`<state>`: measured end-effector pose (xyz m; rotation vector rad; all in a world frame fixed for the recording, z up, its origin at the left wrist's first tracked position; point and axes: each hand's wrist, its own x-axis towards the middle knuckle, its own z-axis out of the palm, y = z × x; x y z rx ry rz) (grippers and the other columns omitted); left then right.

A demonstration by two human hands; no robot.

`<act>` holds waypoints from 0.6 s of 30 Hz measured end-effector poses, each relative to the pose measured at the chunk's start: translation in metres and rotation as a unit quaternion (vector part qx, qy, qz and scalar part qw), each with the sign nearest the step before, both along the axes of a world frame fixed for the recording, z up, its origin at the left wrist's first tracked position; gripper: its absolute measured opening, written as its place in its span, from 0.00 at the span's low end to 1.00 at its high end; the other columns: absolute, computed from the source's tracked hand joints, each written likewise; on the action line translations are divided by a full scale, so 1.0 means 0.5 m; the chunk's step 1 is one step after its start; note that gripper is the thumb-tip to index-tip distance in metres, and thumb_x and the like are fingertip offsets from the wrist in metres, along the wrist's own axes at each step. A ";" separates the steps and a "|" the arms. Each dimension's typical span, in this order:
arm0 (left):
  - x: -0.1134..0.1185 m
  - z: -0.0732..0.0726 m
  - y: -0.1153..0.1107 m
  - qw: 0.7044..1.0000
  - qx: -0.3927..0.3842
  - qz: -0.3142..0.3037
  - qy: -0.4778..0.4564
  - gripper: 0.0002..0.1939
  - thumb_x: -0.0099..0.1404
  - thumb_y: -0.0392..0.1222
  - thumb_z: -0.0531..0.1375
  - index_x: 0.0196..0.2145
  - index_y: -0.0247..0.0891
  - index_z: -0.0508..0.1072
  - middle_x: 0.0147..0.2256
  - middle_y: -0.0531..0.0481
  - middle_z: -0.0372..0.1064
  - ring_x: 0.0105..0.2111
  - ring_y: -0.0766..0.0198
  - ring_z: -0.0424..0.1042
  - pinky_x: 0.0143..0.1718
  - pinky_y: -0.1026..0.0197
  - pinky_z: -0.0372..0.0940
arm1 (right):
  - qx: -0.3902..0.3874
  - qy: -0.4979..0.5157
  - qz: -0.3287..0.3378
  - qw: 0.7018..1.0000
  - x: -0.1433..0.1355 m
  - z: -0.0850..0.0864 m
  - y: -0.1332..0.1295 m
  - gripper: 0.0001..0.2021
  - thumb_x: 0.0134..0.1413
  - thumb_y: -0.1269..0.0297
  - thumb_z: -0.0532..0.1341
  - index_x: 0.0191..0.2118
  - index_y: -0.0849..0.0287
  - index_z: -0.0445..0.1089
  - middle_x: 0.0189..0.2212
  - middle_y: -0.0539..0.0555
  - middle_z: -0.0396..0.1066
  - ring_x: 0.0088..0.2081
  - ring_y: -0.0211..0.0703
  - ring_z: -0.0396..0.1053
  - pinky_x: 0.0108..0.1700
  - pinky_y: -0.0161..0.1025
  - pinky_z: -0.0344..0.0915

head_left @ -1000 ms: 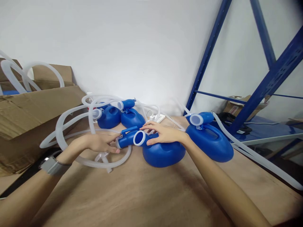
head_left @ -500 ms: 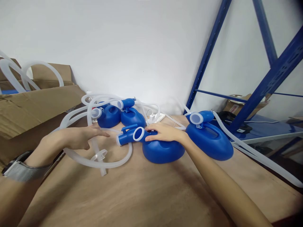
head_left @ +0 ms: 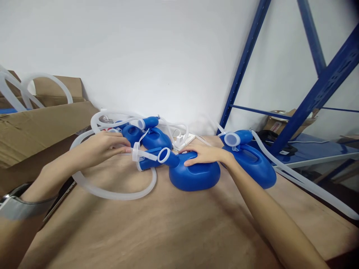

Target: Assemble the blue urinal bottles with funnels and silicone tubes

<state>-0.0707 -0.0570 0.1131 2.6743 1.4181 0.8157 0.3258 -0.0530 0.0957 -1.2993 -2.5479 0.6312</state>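
My left hand point(head_left: 109, 145) is closed on a translucent plastic tube with a round cap point(head_left: 135, 154). The tube's free end point(head_left: 148, 155) points at the white-rimmed mouth point(head_left: 163, 155) of a blue urinal bottle point(head_left: 193, 178), seemingly just short of it. Over the handle on top of that bottle, my right hand point(head_left: 204, 154) is wrapped, thumb on the near side. Behind the tube end lies a blue spout piece point(head_left: 147, 163) with a pale rim, partly hidden by the tube and the bottle's mouth. A clear corrugated hose point(head_left: 120, 195) loops on the table below my left hand.
Two more blue bottles point(head_left: 157, 139) with coiled hoses stand by the wall, and another bottle point(head_left: 252, 166) is at the right. A cardboard box point(head_left: 47, 116) holding hoses occupies the left. A white power strip point(head_left: 189, 141) and blue shelf frame point(head_left: 244, 67) are behind.
My left hand has closed on the capped tube and lifted it from the table to the bottle's mouth. My right hand stays on the bottle, shifted slightly right along the handle.
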 end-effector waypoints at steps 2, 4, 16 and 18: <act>0.025 0.005 -0.009 1.000 0.028 -0.009 -0.001 0.20 0.64 0.61 0.59 0.47 0.51 0.80 0.36 0.48 0.76 0.44 0.49 0.75 0.55 0.47 0.63 | -0.013 0.024 0.005 1.000 -0.009 -0.013 0.006 0.34 0.53 0.37 0.68 0.63 0.45 0.73 0.63 0.53 0.71 0.63 0.64 0.67 0.65 0.58 0.63; 0.050 0.001 -0.019 0.998 0.054 -0.023 0.007 0.20 0.66 0.61 0.58 0.46 0.50 0.81 0.36 0.47 0.76 0.43 0.50 0.75 0.52 0.49 0.64 | -0.012 0.040 0.002 0.999 -0.027 -0.022 0.008 0.34 0.53 0.37 0.68 0.63 0.45 0.73 0.64 0.53 0.70 0.63 0.63 0.67 0.66 0.59 0.61; 0.089 -0.024 -0.039 0.980 0.062 -0.078 0.174 0.31 0.71 0.68 0.52 0.52 0.39 0.77 0.49 0.41 0.78 0.36 0.52 0.75 0.42 0.53 0.61 | -0.019 0.055 0.012 0.998 -0.079 -0.021 -0.008 0.35 0.53 0.37 0.68 0.62 0.49 0.73 0.62 0.54 0.72 0.62 0.60 0.70 0.65 0.53 0.64; 0.085 -0.024 -0.038 0.978 0.050 -0.075 0.190 0.35 0.70 0.71 0.52 0.54 0.38 0.76 0.51 0.39 0.77 0.40 0.50 0.76 0.44 0.52 0.62 | -0.017 0.050 0.010 0.999 -0.079 -0.021 -0.006 0.35 0.52 0.37 0.68 0.62 0.50 0.74 0.61 0.55 0.73 0.61 0.60 0.71 0.64 0.52 0.65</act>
